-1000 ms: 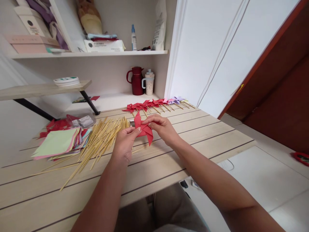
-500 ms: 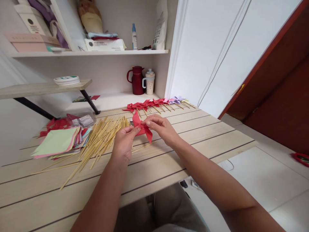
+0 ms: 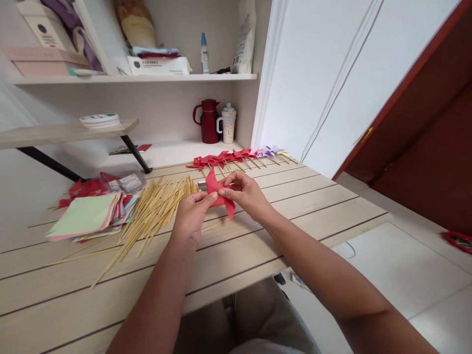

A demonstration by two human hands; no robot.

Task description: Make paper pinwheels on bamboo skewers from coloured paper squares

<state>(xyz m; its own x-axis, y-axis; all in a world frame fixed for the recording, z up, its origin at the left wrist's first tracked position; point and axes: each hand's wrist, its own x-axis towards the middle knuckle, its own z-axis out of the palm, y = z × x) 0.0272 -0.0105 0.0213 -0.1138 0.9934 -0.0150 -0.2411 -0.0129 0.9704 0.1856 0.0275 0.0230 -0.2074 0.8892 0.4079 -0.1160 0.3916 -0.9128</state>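
Several red and lilac paper pinwheels (image 3: pixel 241 154) look finished. Left hand (image 3: pixel 190 212) and right hand (image 3: pixel 248 193) pinch another red pinwheel (image 3: pixel 212 181); slim yellow sticks (image 3: pixel 158 205) and square pastel sheets (image 3: pixel 83 214) lie unused.

You hold a red paper pinwheel (image 3: pixel 211 181) above the table (image 3: pixel 313 209), your left hand (image 3: pixel 190 216) pinching its left side and your right hand (image 3: pixel 250 196) its right. To your left, thin sticks (image 3: pixel 158 206) lie in a loose pile beside a stack of coloured paper (image 3: pixel 84 214). Near your left fingertips is a small shiny object (image 3: pixel 201 185), probably metal, mostly hidden. Beyond, red and purple pinwheels (image 3: pixel 217 160) lie in a row before a dark red jug (image 3: pixel 209 125).
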